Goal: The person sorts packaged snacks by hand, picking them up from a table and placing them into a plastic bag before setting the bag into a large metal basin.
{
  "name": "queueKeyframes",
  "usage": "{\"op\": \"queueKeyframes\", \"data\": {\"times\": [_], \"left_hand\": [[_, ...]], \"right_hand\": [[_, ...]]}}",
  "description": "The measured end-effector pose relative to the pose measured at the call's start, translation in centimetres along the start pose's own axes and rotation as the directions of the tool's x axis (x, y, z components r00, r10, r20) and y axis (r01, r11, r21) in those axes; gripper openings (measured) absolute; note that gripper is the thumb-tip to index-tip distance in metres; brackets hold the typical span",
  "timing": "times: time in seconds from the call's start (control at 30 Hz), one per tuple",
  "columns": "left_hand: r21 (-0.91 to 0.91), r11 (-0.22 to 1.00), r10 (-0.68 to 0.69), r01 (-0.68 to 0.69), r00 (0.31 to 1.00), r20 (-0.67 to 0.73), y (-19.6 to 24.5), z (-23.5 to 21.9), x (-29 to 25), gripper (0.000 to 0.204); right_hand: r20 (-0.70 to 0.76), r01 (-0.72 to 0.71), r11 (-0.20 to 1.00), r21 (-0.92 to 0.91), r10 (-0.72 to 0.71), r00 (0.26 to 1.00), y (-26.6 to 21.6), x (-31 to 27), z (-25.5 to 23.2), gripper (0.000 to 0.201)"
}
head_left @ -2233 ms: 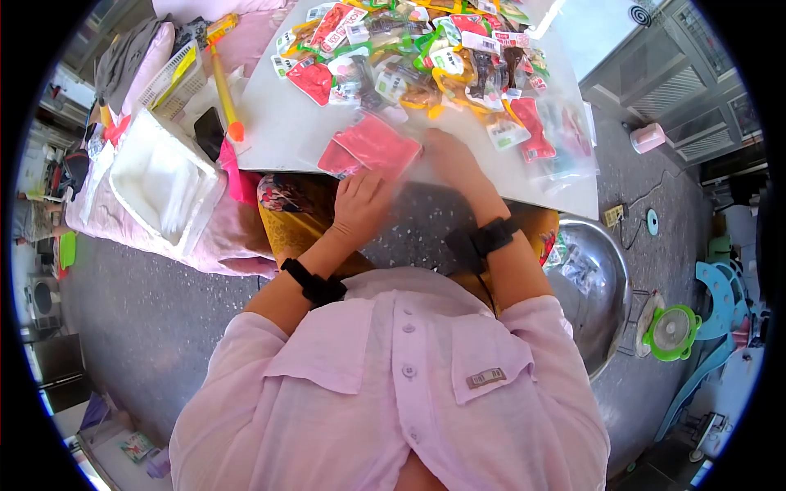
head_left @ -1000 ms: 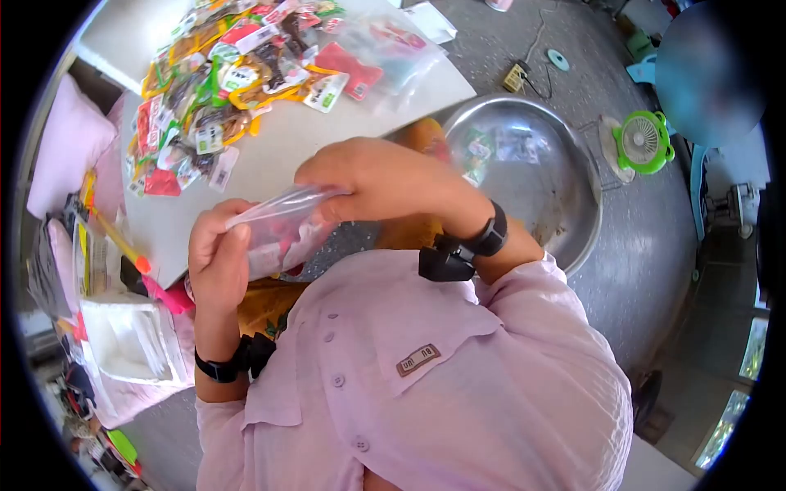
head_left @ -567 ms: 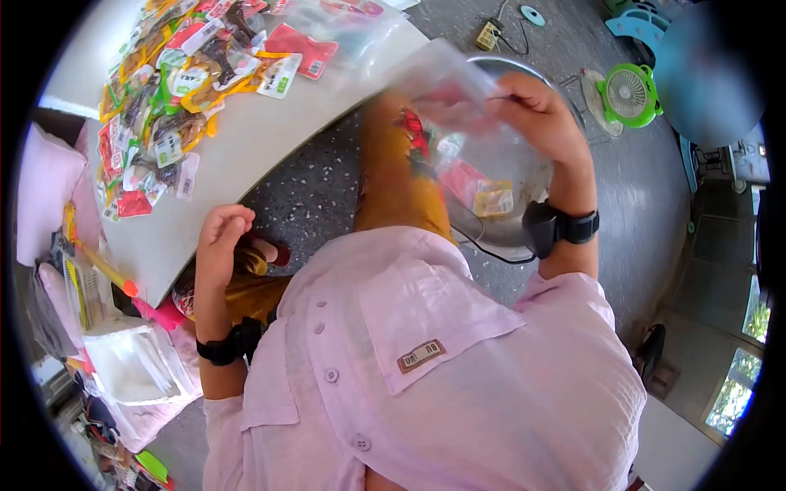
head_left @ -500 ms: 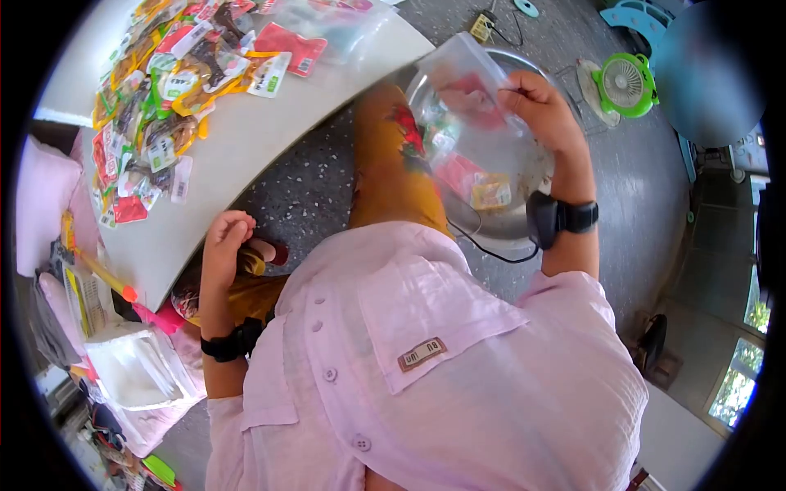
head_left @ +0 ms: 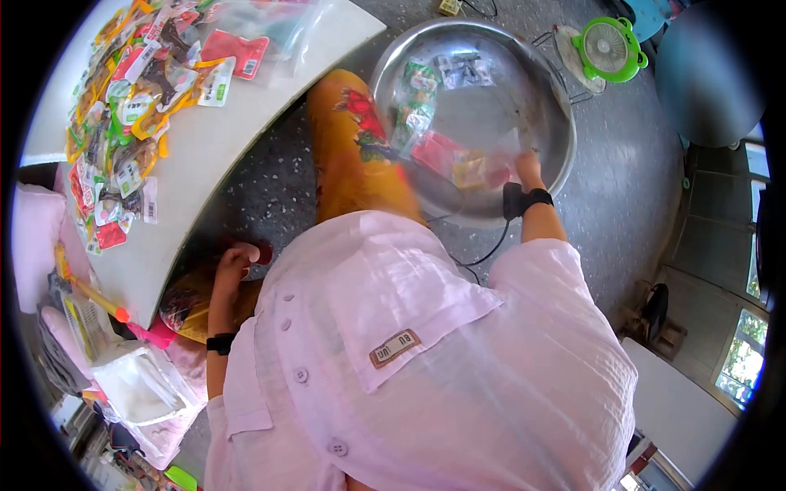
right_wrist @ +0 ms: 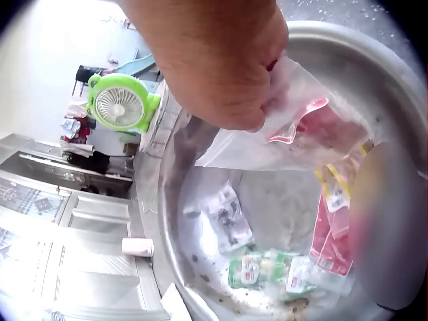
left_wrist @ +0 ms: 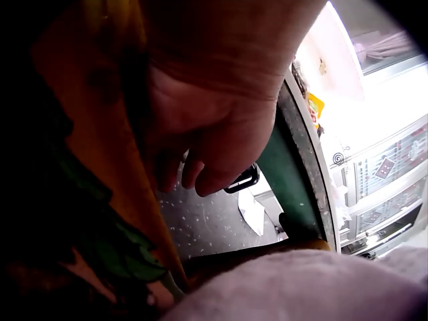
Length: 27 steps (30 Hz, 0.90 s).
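Head view: the left hand [head_left: 234, 263] hangs at eight o'clock from the basin [head_left: 503, 106], fingers loosely curled; green packets [head_left: 417, 102] lie inside at ten; over its four, the right hand [head_left: 528, 169] pinches a clear bag [right_wrist: 304, 144] (red showing through).

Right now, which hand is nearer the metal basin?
Right. The right hand is over the metal basin, holding a clear bag; the left hand is well apart from it, across the yellow trouser leg, near the table's edge.
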<state>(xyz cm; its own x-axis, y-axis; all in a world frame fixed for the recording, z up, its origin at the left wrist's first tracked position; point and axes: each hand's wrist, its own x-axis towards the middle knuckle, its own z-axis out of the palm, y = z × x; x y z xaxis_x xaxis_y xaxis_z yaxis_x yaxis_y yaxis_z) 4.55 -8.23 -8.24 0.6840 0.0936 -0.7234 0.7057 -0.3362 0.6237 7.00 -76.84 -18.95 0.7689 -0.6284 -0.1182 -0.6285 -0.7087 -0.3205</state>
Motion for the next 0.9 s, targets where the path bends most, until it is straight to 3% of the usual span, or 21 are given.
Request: {"op": "queueKeyframes", "data": {"times": [0.13,0.3,0.37,0.43,0.47,0.5,0.57,0.6,0.7,0.77,0.8,0.83,0.87,0.9], "left_hand": [[-0.013,0.999,-0.043,0.043,0.999,-0.002,-0.2,0.3,0.0,0.017],[0.049,0.998,0.025,-0.027,0.999,0.034,-0.6,0.3,0.6,0.017],[0.064,0.998,0.027,-0.029,0.999,0.028,-0.3,0.3,0.4,0.017],[0.069,0.997,0.032,-0.033,0.999,0.018,-0.1,0.4,0.1,0.017],[0.055,0.998,0.032,-0.033,0.999,0.018,-0.1,0.4,0.1,0.017],[0.041,0.999,0.031,-0.031,0.999,0.016,-0.2,0.3,-0.1,0.017],[0.013,0.999,0.030,-0.030,1.000,-0.001,-0.1,0.1,-0.3,0.017],[-0.002,1.000,0.030,-0.030,0.999,-0.017,0.0,0.2,-0.6,0.017],[-0.029,0.998,0.064,-0.064,0.998,0.016,-0.4,0.0,-0.7,0.015],[-0.085,0.983,0.163,-0.161,0.987,0.013,-0.5,-0.3,-1.0,0.012],[-0.123,0.962,0.243,-0.243,0.970,-0.021,0.0,-0.1,-1.5,0.011],[-0.126,0.952,0.277,-0.280,0.960,-0.041,0.4,-0.2,-1.9,0.010],[-0.123,0.942,0.306,-0.311,0.950,-0.064,0.4,-0.8,-2.1,0.010],[-0.185,0.920,0.337,-0.345,0.939,-0.075,-1.3,-1.6,-1.1,0.011]], "right_hand": [[-0.096,-0.084,0.994,-0.069,0.077,0.992,2.7,-0.3,-3.4,0.022],[-0.136,-0.189,0.972,-0.140,0.171,0.976,1.3,-1.9,-6.9,0.020],[-0.079,-0.108,0.979,-0.171,0.096,0.992,2.2,-2.2,-4.9,0.019],[-0.001,-0.004,0.975,-0.220,0.004,1.000,6.2,-1.4,0.2,0.017],[0.081,0.002,0.967,-0.255,0.020,0.997,6.2,-1.8,1.3,0.017],[0.163,0.011,0.957,-0.290,0.038,0.986,5.5,-2.8,2.3,0.018],[0.143,0.015,0.993,-0.118,0.002,0.990,2.5,-5.5,2.1,0.019],[0.191,0.069,0.981,-0.183,-0.033,0.981,2.3,-5.2,3.3,0.019],[0.203,0.040,0.988,-0.150,-0.009,0.979,0.6,-4.7,4.6,0.019],[0.230,0.405,0.872,-0.273,-0.350,0.908,-1.8,-4.2,3.2,0.018],[0.159,0.395,0.909,-0.134,-0.374,0.914,-2.9,-3.1,3.4,0.016],[0.186,0.034,0.923,0.383,-0.113,0.976,-1.1,0.2,5.9,0.017],[0.168,0.140,0.953,0.268,-0.189,0.968,-4.6,-0.2,4.2,0.019],[0.144,0.235,0.935,0.265,-0.280,0.949,-7.5,0.3,2.9,0.018]]}}
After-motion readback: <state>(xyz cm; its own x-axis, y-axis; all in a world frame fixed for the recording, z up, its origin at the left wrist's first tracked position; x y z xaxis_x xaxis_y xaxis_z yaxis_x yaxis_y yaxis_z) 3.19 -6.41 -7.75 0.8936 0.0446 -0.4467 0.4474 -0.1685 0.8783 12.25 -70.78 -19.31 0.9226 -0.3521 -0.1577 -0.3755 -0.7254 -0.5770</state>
